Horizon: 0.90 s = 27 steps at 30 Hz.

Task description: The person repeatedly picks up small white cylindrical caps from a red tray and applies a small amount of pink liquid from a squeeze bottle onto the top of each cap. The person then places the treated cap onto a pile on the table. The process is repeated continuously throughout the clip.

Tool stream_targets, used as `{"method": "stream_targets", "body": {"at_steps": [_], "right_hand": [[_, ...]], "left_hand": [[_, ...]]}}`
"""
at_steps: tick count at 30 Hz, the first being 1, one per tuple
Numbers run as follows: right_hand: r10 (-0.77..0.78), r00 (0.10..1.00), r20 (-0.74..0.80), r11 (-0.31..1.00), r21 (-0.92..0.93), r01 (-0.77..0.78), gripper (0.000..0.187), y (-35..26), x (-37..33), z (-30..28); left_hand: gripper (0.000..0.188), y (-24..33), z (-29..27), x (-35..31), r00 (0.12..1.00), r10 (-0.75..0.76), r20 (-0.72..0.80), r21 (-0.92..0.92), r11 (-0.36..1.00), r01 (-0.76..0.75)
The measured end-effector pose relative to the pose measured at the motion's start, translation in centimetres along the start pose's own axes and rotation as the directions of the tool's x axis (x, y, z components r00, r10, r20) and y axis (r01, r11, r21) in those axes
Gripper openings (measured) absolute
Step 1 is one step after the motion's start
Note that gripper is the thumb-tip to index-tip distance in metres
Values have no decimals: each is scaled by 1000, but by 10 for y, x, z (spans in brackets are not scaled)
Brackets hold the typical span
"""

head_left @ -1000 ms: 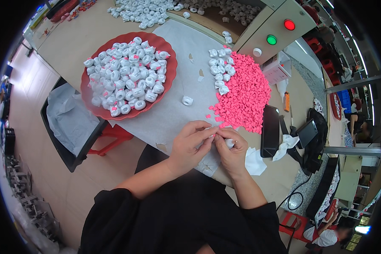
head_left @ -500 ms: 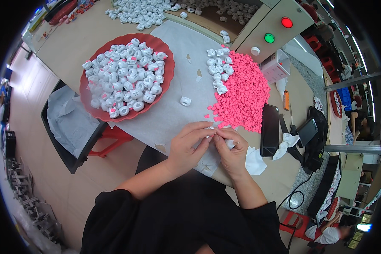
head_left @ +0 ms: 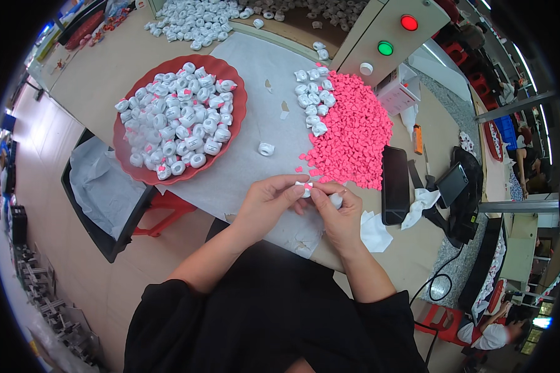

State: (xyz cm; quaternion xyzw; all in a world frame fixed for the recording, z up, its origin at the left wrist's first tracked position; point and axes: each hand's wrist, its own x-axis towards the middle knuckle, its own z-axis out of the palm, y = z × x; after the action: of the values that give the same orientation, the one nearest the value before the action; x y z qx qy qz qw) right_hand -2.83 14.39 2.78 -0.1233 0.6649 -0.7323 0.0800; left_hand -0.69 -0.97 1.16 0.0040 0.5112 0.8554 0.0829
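Observation:
Over the near edge of the paper, my left hand [head_left: 269, 200] pinches a small white rounded piece [head_left: 303, 190] from the left. A bit of pink now shows on that piece. My right hand [head_left: 341, 217] grips it from the right with thumb and fingertips. Another white object [head_left: 336, 200] is tucked in the right hand's curled fingers; its kind is mostly hidden. Just beyond both hands spreads a heap of small pink pieces [head_left: 354, 133]. Several white pieces [head_left: 312, 99] lie along its left side, and a single white piece [head_left: 266, 149] sits apart on the paper.
A red scalloped bowl [head_left: 241, 112] at the left is piled with white pieces, many bearing pink bits. Right of the heap are a black phone [head_left: 395, 186], crumpled white tissue [head_left: 420, 207] and an orange-handled tool [head_left: 418, 140]. A machine box with lit buttons [head_left: 386, 48] stands behind.
Both hands have turned the white piece a little, so its pink part shows. My left fingers have shifted around it. The whole view has moved slightly.

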Motion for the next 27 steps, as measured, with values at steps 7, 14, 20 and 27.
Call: {"method": "stream_targets", "body": {"at_steps": [7, 14, 20, 27], "right_hand": [[124, 992, -17, 990, 67, -122, 14, 1, 0, -7], [110, 994, -11, 989, 98, -109, 13, 2, 0, -5], [-112, 992, 54, 972, -202, 121, 17, 3, 1, -6], [-261, 960, 97, 912, -301, 279, 18, 7, -1, -4]], "left_hand": [[26, 4, 3, 1, 999, -47, 13, 1, 999, 47], [28, 3, 2, 1, 999, -31, 20, 9, 999, 31], [26, 1, -1, -2, 999, -36, 20, -36, 999, 37], [26, -1, -3, -4, 999, -37, 7, -40, 999, 37]]}}
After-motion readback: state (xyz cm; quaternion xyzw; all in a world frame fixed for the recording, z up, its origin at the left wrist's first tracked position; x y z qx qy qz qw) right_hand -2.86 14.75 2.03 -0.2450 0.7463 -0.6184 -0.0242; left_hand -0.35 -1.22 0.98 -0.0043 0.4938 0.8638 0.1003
